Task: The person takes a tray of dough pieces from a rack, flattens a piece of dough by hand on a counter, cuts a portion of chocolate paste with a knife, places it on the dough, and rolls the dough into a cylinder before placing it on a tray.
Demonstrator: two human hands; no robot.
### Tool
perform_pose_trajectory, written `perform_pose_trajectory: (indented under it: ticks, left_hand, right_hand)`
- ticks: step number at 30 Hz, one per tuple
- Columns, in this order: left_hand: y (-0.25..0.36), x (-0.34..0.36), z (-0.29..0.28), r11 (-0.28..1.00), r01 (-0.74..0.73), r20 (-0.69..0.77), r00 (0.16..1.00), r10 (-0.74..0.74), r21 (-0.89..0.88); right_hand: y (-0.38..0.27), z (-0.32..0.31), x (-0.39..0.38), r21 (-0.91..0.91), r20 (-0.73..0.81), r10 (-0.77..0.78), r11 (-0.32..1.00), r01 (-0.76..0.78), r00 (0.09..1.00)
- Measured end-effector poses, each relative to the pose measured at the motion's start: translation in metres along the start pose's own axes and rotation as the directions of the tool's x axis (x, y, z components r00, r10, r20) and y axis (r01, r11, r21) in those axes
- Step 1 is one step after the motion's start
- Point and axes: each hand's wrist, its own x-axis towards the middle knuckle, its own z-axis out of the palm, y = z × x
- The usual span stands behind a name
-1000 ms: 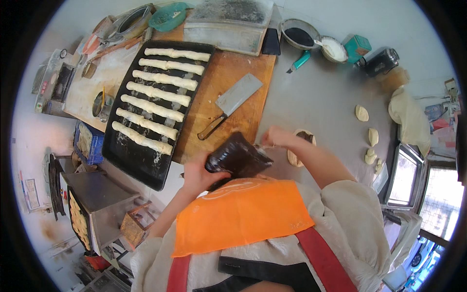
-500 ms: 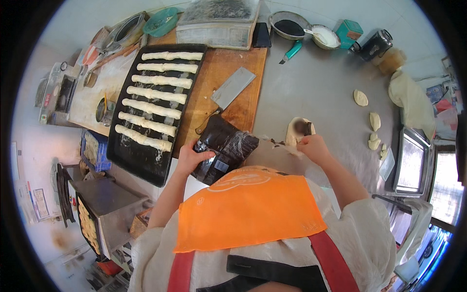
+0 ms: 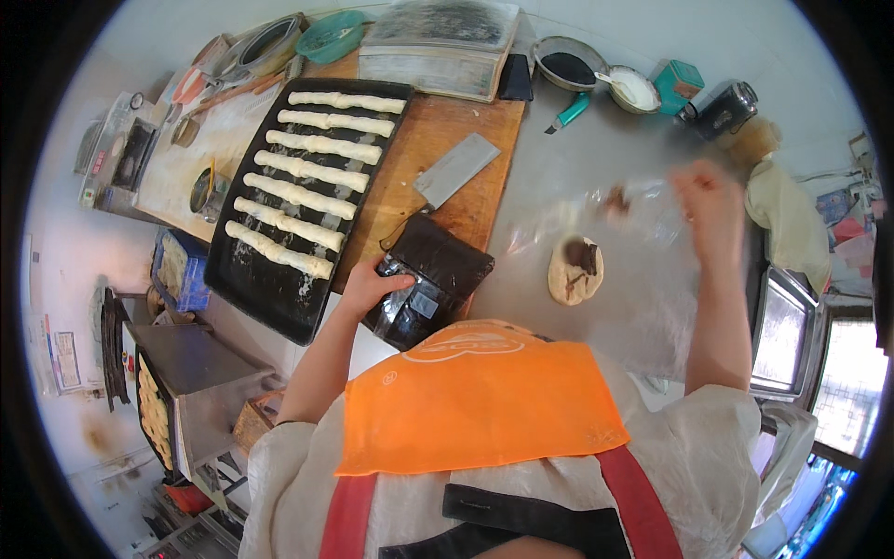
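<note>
My left hand (image 3: 372, 287) grips a black plastic packet (image 3: 438, 270) by its left side, over the front edge of the wooden board. Out to the right, my right hand (image 3: 710, 191) is raised over the steel table, fingers curled and smeared by motion. Clear plastic film (image 3: 652, 200) streaks across the table up to this hand, with a blurred brown patch (image 3: 616, 201) in it. Between my hands lies a flat oval of dough (image 3: 566, 281), dark brown pieces (image 3: 581, 255) on its upper part and a few thin bits lower down.
A black baking tray (image 3: 279, 303) with several long dough strips stands left. A cleaver (image 3: 456, 170) lies on the wooden board (image 3: 494, 140). At the back are a pan of dark powder (image 3: 566, 67), a bowl of white powder (image 3: 635, 89) and a green-handled tool (image 3: 570, 112).
My right hand has left the dough oval and swung right and away from me, the film now streaking behind it. The oval lies uncovered. My left hand still holds the packet.
</note>
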Motion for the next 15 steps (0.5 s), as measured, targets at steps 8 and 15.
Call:
perform_pose_trajectory:
  ticks: [8,15]
  left_hand:
    - [0.018,0.035,0.01,0.971,-0.054,-0.04,0.997,0.065,0.234]
    - [0.034,0.009,0.028,0.837,-0.073,-0.377,0.869,0.32,0.542]
  right_hand:
    - [-0.019,-0.009,0.051,0.371,-0.103,-0.214,0.898,0.237,0.971]
    - [-0.03,0.064,0.04,0.515,0.199,-0.262,0.848,0.127,0.944]
